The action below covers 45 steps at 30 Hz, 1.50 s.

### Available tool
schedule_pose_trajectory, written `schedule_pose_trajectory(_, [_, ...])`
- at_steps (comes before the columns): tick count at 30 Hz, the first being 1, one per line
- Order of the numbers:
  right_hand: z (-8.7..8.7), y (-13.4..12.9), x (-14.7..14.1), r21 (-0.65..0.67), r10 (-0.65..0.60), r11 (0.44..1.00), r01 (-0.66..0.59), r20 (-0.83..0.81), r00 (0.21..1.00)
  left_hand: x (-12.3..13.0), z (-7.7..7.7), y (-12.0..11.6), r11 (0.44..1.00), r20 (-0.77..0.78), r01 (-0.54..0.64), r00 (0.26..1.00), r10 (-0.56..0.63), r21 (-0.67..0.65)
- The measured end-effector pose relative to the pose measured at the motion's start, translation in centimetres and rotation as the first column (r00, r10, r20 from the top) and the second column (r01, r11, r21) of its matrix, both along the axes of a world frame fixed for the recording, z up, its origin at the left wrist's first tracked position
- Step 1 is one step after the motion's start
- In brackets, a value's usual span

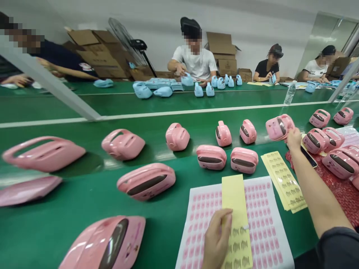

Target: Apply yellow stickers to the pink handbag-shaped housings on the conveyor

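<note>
My right hand (pixel 294 139), at the end of my outstretched arm, is closed on a pink plastic housing with a loop handle (pixel 277 127), held at its right end with a printed face showing. In front of me, my left hand (pixel 218 237) has its fingers curled at the left edge of a yellow sticker sheet (pixel 235 194), thumb and forefinger pinching it. That sheet carries dark printed labels on its lower part and lies over a white sheet of pink stickers (pixel 263 213). Nearby stand more pink housings with dark windows (pixel 244 160).
More yellow label sheets (pixel 283 179) lie beside a phone (pixel 310 157) and red bubble wrap (pixel 333 186). Pink housings (pixel 147 181) line the green table (pixel 70 209) leftward. A water bottle (pixel 290 93) stands farther back. Across, co-workers handle blue housings (pixel 143 90).
</note>
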State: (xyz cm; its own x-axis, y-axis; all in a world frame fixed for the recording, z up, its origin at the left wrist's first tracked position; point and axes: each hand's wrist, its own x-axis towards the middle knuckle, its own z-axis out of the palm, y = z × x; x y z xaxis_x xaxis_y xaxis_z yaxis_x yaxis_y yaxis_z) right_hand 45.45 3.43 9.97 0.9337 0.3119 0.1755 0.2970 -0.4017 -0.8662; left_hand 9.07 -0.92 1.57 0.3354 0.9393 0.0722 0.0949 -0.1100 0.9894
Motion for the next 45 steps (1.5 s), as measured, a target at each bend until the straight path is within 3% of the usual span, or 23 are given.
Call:
schedule_pose_trajectory(3, [1.2,-5.0,-2.9,0.107,0.011,0.994,-0.006,-0.041,0.999,0.1,0.9,0.3,0.985,0.156,-0.079,0.982,0.103,-0.153])
schedule_pose_trajectory(5, [1.5,-7.8,-6.6,0.173,0.105,0.981,-0.089,-0.088,0.991,0.5,1.7,0.3,0.971,0.312,0.031,0.949,0.045,-0.235])
schedule_pose_trajectory(6, [1.5,-8.9,-8.9,0.288,0.285,0.929,-0.231,-0.158,0.945,0.6,2.1,0.2,0.961,0.394,0.116,0.919,-0.009,-0.251])
schedule_pose_trajectory(8, [0.9,-10.4,-14.0,0.428,0.592,0.785,-0.448,-0.304,0.746,0.7,2.2,-0.2,0.928,0.532,0.277,0.84,-0.107,-0.25])
schedule_pose_trajectory(9, [0.4,-10.8,-16.4,0.433,0.666,0.743,-0.511,-0.395,0.633,0.6,2.0,-0.3,0.91,0.577,0.326,0.807,-0.127,-0.256])
schedule_pose_trajectory(12, [-1.2,-11.1,-21.9,0.412,0.745,0.606,-0.681,-0.595,0.302,-1.3,0.3,-0.7,0.855,0.618,0.343,0.786,-0.034,-0.39])
schedule_pose_trajectory(14, [-2.1,-11.0,-23.5,0.396,0.768,0.519,-0.757,-0.604,0.211,-3.4,-0.9,-0.6,0.828,0.61,0.267,0.785,0.109,-0.492])
schedule_pose_trajectory(16, [-2.9,-10.9,-24.0,0.267,0.807,0.493,-0.828,-0.497,0.32,-5.4,-1.6,-0.3,0.832,0.635,0.205,0.744,0.21,-0.516])
schedule_pose_trajectory(19, [-4.4,-10.7,-24.4,-0.145,0.805,0.552,-0.821,-0.164,0.57,-7.4,-1.0,0.1,0.849,0.692,0.179,0.672,0.263,-0.497])
schedule_pose_trajectory(22, [-6.4,-10.7,-25.6,-0.47,0.806,0.523,-0.711,0.001,0.592,-7.8,0.9,0.4,0.878,0.737,0.102,0.593,0.325,-0.469])
schedule_pose_trajectory(24, [-7.5,-10.6,-26.4,-0.547,0.811,0.502,-0.67,0.027,0.585,-7.7,2.0,0.5,0.88,0.748,0.041,0.546,0.377,-0.473])
schedule_pose_trajectory(28, [-8.3,-10.4,-27.1,-0.488,0.785,0.55,-0.678,0.024,0.619,-7.7,2.7,0.5,0.853,0.752,0.093,0.529,0.394,-0.513])
schedule_pose_trajectory(32, [-7.6,-10.4,-26.8,-0.319,0.786,0.563,-0.762,-0.079,0.614,-7.4,2.7,0.6,0.821,0.748,0.132,0.512,0.424,-0.555])
schedule_pose_trajectory(39, [-6.0,-10.9,-25.3,-0.211,0.849,0.42,-0.882,-0.252,0.465,-5.7,5.0,1.0,0.737,0.61,-0.006,0.556,0.564,-0.676])
schedule_pose_trajectory(45, [-5.5,-10.5,-24.9,-0.342,0.855,0.371,-0.863,-0.237,0.461,-3.6,6.3,0.6,0.797,0.589,-0.037,0.654,0.475,-0.603])
